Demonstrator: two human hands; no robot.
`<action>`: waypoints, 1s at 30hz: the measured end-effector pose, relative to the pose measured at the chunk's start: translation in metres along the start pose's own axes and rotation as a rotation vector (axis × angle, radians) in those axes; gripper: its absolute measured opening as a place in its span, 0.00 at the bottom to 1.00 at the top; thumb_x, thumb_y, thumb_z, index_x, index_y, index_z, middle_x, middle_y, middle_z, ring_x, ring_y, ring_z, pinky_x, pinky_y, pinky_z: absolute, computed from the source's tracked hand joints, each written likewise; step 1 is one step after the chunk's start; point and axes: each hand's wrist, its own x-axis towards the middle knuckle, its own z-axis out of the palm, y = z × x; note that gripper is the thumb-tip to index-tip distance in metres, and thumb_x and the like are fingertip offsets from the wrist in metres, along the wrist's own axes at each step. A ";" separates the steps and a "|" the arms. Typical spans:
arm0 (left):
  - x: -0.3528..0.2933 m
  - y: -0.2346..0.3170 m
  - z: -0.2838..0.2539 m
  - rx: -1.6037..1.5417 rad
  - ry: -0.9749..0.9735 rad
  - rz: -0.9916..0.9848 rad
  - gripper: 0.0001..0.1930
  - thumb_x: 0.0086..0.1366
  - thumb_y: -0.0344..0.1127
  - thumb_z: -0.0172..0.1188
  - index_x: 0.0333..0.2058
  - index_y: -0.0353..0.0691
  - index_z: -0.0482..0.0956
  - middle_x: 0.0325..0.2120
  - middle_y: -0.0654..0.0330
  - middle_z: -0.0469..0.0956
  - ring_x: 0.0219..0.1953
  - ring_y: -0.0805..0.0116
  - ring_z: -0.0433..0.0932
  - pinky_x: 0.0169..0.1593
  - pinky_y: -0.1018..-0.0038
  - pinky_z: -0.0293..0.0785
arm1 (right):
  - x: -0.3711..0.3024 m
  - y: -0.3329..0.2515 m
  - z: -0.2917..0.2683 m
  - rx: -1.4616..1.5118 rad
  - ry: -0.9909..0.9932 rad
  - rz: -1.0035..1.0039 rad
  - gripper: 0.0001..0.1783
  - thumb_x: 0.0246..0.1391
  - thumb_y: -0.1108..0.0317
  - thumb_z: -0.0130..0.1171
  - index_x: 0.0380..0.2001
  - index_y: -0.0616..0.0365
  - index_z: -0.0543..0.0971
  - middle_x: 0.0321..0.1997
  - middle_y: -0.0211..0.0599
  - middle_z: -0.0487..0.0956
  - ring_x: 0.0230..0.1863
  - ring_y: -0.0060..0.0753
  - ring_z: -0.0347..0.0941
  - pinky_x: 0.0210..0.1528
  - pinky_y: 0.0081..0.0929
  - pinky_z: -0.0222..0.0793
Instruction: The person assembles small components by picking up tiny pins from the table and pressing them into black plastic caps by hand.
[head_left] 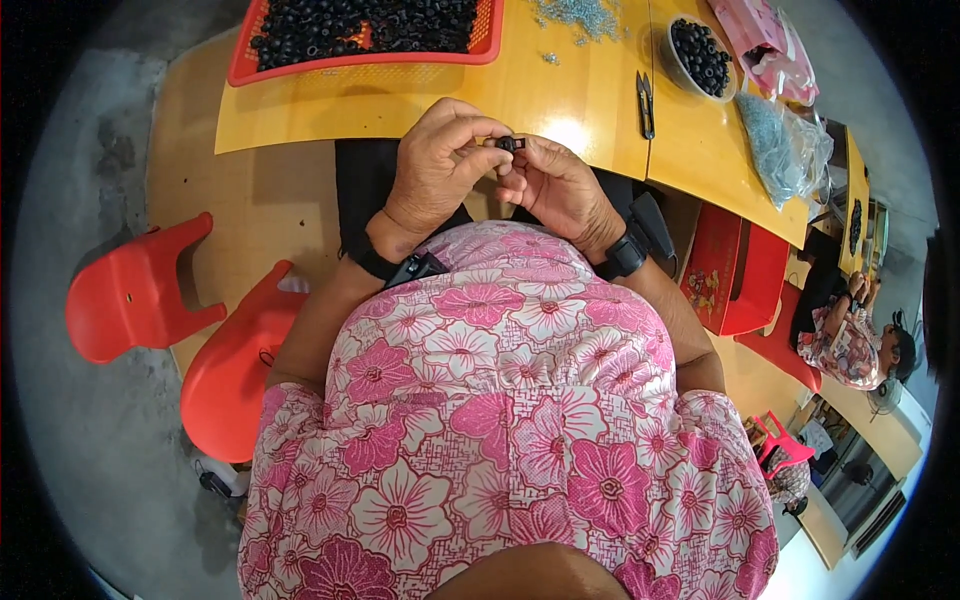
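A small black plastic part (511,144) with a ring-like end is pinched between my two hands, just off the table's near edge and above my lap. My left hand (440,165) grips it from the left between thumb and forefinger. From the right, my right hand (560,190) holds its other end with thumb and fingers closed. The part's exact kind is too small to make out. Beyond my hands, a red basket (365,66) on the yellow table (330,105) holds many similar black pieces.
Small clear-blue pieces (585,15) lie loose at the back. To the right are black snips (645,105), a tub (722,92) of black parts, a bag (785,150) of blue pieces and a pink bag (765,45). Red chairs (135,290) stand left; another person (850,340) sits far right.
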 end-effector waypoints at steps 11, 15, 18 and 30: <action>-0.001 0.003 0.001 -0.145 -0.084 -0.208 0.15 0.54 0.30 0.63 0.40 0.33 0.76 0.29 0.60 0.71 0.26 0.77 0.75 0.31 0.83 0.72 | 0.000 -0.006 0.014 -0.248 0.012 -0.079 0.13 0.60 0.63 0.49 0.41 0.62 0.72 0.32 0.30 0.73 0.30 0.21 0.68 0.35 0.20 0.68; -0.002 -0.004 0.007 -0.221 -0.186 -0.330 0.18 0.58 0.36 0.60 0.44 0.31 0.73 0.27 0.59 0.74 0.26 0.76 0.75 0.32 0.80 0.71 | 0.002 0.002 0.009 -0.479 0.039 -0.153 0.11 0.60 0.65 0.48 0.42 0.61 0.70 0.32 0.29 0.71 0.29 0.19 0.67 0.35 0.17 0.67; -0.006 -0.010 0.010 -0.239 -0.172 -0.303 0.19 0.60 0.37 0.58 0.46 0.30 0.71 0.27 0.57 0.75 0.28 0.73 0.76 0.33 0.79 0.72 | 0.002 0.005 0.008 -0.606 0.052 -0.217 0.10 0.61 0.67 0.47 0.43 0.61 0.69 0.33 0.28 0.71 0.29 0.18 0.67 0.35 0.17 0.67; 0.000 -0.014 0.013 -0.241 -0.244 -0.326 0.18 0.65 0.35 0.52 0.49 0.28 0.69 0.36 0.58 0.76 0.37 0.75 0.74 0.40 0.80 0.71 | 0.005 0.002 0.009 -0.714 0.167 -0.243 0.10 0.60 0.70 0.47 0.43 0.63 0.69 0.30 0.29 0.71 0.28 0.16 0.68 0.33 0.15 0.68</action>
